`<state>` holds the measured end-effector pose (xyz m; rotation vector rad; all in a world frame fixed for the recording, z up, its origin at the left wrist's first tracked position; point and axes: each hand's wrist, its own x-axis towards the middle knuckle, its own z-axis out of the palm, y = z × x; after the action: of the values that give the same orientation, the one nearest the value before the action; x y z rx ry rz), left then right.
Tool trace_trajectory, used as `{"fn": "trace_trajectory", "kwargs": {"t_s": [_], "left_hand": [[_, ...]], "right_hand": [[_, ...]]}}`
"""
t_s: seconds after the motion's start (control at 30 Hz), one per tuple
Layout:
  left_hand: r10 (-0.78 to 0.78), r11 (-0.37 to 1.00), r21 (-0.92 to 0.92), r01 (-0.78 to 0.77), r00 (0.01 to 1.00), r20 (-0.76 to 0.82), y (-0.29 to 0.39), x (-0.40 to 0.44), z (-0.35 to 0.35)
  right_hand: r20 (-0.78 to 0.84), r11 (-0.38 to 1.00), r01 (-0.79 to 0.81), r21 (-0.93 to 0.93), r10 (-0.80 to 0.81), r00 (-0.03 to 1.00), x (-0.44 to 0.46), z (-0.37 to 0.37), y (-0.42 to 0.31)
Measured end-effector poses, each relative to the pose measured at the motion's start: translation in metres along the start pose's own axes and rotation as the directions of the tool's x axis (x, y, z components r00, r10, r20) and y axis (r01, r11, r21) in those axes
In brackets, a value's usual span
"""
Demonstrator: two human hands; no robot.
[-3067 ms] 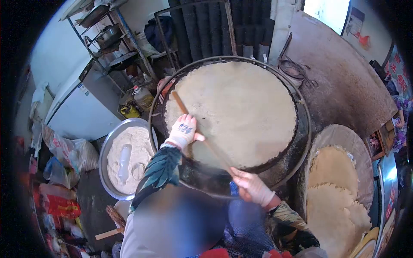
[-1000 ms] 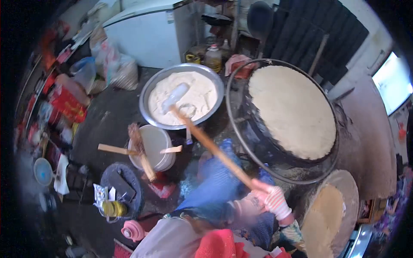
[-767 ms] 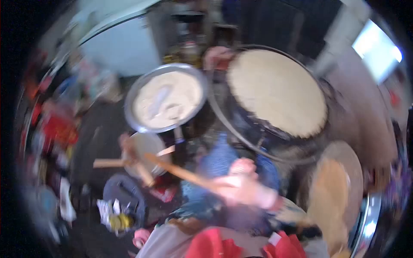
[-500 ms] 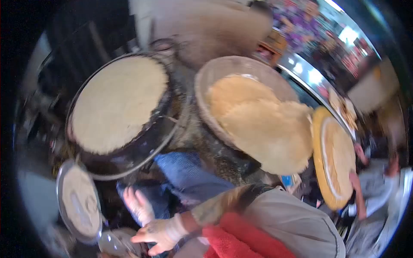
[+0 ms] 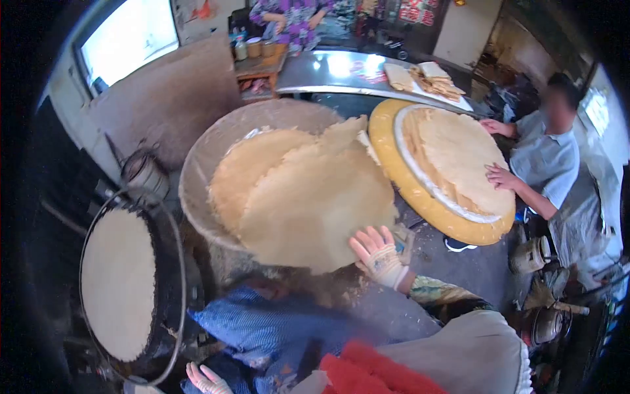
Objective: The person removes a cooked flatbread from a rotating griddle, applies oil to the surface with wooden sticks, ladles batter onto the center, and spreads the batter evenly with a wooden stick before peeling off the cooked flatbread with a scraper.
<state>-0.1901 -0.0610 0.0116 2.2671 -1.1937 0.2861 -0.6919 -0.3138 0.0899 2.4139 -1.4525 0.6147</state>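
Note:
My right hand (image 5: 380,257), in a pale fingerless wrap, has its fingers spread at the lower right edge of a large thin flatbread (image 5: 315,197). That sheet hangs over the side of a big round basin (image 5: 203,164), on top of another sheet (image 5: 252,157). Low in the view, my left hand (image 5: 207,379) is empty with its fingers apart, below the round griddle. On the griddle (image 5: 172,289) at the left lies a pale round sheet (image 5: 119,285). A yellow round tray (image 5: 387,141) bearing stacked sheets (image 5: 459,154) stands at the right.
Another person (image 5: 548,154) has both hands on the stacked sheets. A second person in purple (image 5: 302,20) stands behind the metal counter (image 5: 308,75), which bears folded flatbreads (image 5: 436,84). A metal ring surrounds the griddle. Buckets (image 5: 528,256) stand at the lower right.
The view has swung right, from griddle and flour basin to the sheets and tray. The wooden stick, earlier in my hands, is no longer seen. My right hand has reached out to the large sheet.

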Motion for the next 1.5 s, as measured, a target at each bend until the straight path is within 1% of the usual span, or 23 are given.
{"fn": "trace_trajectory", "kwargs": {"t_s": [0.13, 0.17, 0.27, 0.4, 0.47, 0.5, 0.57, 0.67, 0.8, 0.83, 0.93, 0.97, 1.0, 1.07, 1.1, 1.13, 1.2, 1.33, 1.37, 1.4, 1.43, 1.47, 1.5], "left_hand": [[0.178, 0.968, -0.192, -0.161, 0.981, 0.075, 0.038, 0.011, 0.013], [0.276, 0.961, -0.035, -0.273, 0.956, 0.104, 0.046, 0.014, 0.008], [0.324, 0.946, -0.051, -0.322, 0.946, 0.035, 0.032, -0.001, 0.024], [0.256, 0.965, -0.090, -0.248, 0.962, 0.091, 0.036, 0.001, 0.022], [0.208, 0.974, -0.119, -0.194, 0.971, 0.117, 0.036, 0.006, 0.020], [0.205, 0.973, -0.132, -0.189, 0.972, 0.115, 0.033, 0.005, 0.023], [0.197, 0.970, -0.163, -0.178, 0.975, 0.107, 0.026, 0.004, 0.028], [0.150, 0.976, -0.177, -0.127, 0.982, 0.119, 0.032, 0.011, 0.024], [0.125, 0.977, -0.184, -0.105, 0.987, 0.101, 0.027, 0.020, 0.030], [0.112, 0.975, -0.205, -0.089, 0.988, 0.107, 0.028, 0.021, 0.030], [0.107, 0.972, -0.225, -0.075, 0.985, 0.134, 0.026, 0.023, 0.034], [0.109, 0.972, -0.222, -0.075, 0.984, 0.144, 0.026, 0.023, 0.037], [0.113, 0.972, -0.222, -0.083, 0.985, 0.130, 0.028, 0.024, 0.038], [0.132, 0.969, -0.228, -0.097, 0.981, 0.143, 0.024, 0.023, 0.044], [0.137, 0.968, -0.229, -0.099, 0.979, 0.154, 0.023, 0.023, 0.046], [0.144, 0.970, -0.220, -0.107, 0.976, 0.163, 0.022, 0.021, 0.049], [0.158, 0.971, -0.208, -0.120, 0.971, 0.180, 0.027, 0.019, 0.050], [0.214, 0.970, -0.174, -0.173, 0.943, 0.255, 0.039, 0.019, 0.054], [0.236, 0.968, -0.156, -0.197, 0.928, 0.290, 0.039, 0.017, 0.056], [0.253, 0.963, -0.163, -0.213, 0.923, 0.290, 0.040, 0.016, 0.057], [0.268, 0.960, -0.166, -0.224, 0.906, 0.328, 0.041, 0.015, 0.055], [0.288, 0.955, -0.175, -0.238, 0.886, 0.363, 0.044, 0.016, 0.053], [0.309, 0.950, -0.141, -0.277, 0.889, 0.338, 0.056, 0.014, 0.045]], "right_hand": [[0.080, 0.983, 0.165, -0.078, -0.158, 0.984, 0.003, 0.054, 0.050], [0.182, 0.984, 0.162, -0.078, -0.146, 0.972, 0.012, 0.057, 0.053], [0.304, 0.974, 0.191, -0.118, -0.148, 0.941, 0.052, 0.053, 0.057], [0.615, 0.955, 0.167, -0.244, 0.019, 0.789, 0.126, 0.030, 0.054], [0.520, 0.968, 0.190, -0.165, -0.079, 0.850, 0.168, 0.025, 0.061], [0.676, 0.968, 0.099, -0.232, 0.087, 0.732, 0.210, 0.005, 0.044], [0.530, 0.985, 0.140, -0.101, -0.066, 0.845, 0.254, 0.005, 0.053], [0.651, 0.952, 0.246, -0.181, -0.071, 0.755, 0.352, 0.021, 0.057], [0.498, 0.964, 0.226, -0.141, -0.128, 0.858, 0.458, 0.010, 0.069], [0.353, 0.900, 0.219, -0.376, -0.080, 0.932, 0.474, -0.008, 0.063], [0.156, 0.956, 0.293, 0.034, -0.295, 0.943, 0.485, -0.094, 0.050], [0.193, 0.975, 0.217, -0.043, -0.205, 0.960, 0.482, -0.123, 0.040], [0.028, 0.963, 0.264, -0.057, -0.263, 0.964, 0.481, -0.128, 0.051], [-0.193, 0.818, 0.522, -0.242, -0.568, 0.800, 0.448, -0.159, 0.050], [-0.251, 0.826, 0.515, -0.229, -0.562, 0.788, 0.419, -0.166, 0.042], [-0.065, 0.783, 0.574, -0.238, -0.603, 0.795, 0.404, -0.169, 0.049], [-0.247, 0.669, 0.688, -0.281, -0.743, 0.622, 0.361, -0.151, 0.057], [-0.112, 0.773, 0.632, -0.057, -0.634, 0.765, 0.289, -0.035, 0.174], [-0.041, 0.854, 0.309, 0.419, -0.322, 0.946, 0.264, 0.011, 0.207], [0.175, 0.647, -0.112, 0.754, -0.033, 0.984, 0.244, 0.043, 0.232], [0.112, 0.911, 0.161, 0.380, -0.218, 0.969, 0.228, 0.049, 0.242], [0.153, 0.908, 0.408, -0.095, -0.392, 0.907, 0.208, 0.050, 0.249], [0.154, 0.925, 0.360, -0.122, -0.340, 0.928, 0.187, 0.063, 0.258]]}}
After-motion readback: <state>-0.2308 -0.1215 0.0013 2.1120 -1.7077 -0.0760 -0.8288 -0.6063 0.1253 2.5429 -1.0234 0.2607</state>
